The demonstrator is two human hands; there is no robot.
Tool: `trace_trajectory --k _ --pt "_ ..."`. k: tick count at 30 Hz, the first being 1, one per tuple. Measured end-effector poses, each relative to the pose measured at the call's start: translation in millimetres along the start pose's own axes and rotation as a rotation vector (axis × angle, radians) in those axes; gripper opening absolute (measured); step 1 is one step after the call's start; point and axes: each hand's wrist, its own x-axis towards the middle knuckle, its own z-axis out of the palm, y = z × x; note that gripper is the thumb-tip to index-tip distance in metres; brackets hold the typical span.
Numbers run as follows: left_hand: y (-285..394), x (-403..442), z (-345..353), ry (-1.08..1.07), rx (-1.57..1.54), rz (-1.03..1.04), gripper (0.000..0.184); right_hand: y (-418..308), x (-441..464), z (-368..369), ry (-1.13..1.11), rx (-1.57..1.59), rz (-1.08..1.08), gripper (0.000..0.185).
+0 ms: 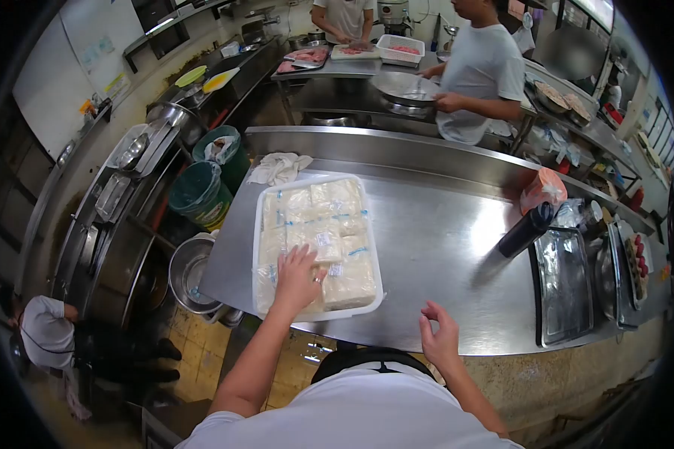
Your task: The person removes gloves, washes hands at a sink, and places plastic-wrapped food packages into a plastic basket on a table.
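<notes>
A white plastic tub [257,247] stands on the steel table, filled with clear-wrapped packs [341,198] of something pale, with blue-marked strips and printed labels. My left hand [298,280] rests on the packs near the tub's front, its fingers spread. One labelled pack [325,243] sits just beyond its fingertips. Above the table's front edge, right of the tub, my right hand [440,333] holds nothing; its fingers are loosely bent and apart from the thumb.
The steel table [427,224] carries a crumpled cloth [280,168], a dark bottle [526,230] and a metal tray [564,284]. Green bins [201,196] stand left. Across the raised back edge, a person [481,75] holds a wide pan [406,86]; another person [344,19] works at a board.
</notes>
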Motion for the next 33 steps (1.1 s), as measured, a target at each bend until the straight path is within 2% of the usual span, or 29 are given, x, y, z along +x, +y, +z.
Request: trace_trajectory --k 2,5,13,24,27,30,33 --pt "19 -21 14 0.101 -0.256 0.052 0.037 11 -4 -10 0.001 0.015 0.025 0.034" --pt "63 -52 27 0.152 -0.369 0.169 0.022 29 -12 -20 -0.008 0.029 0.029 0.033" --pt "147 -97 51 -0.011 -0.557 0.258 0.013 34 -28 -42 -0.079 0.051 0.068 0.031" --pt "128 -66 35 -0.016 -0.604 0.165 0.014 39 -37 -32 -0.097 0.01 0.119 0.03" --pt "132 -57 32 -0.069 -0.648 0.253 0.013 41 -38 -18 -0.039 0.01 0.122 0.023" --pt "132 -51 36 -0.102 -0.704 0.37 0.012 27 -28 -5 -0.009 -0.125 -0.037 0.015" --pt "124 -45 34 -0.14 -0.759 0.418 0.009 14 -22 15 0.013 -0.106 -0.011 0.012"
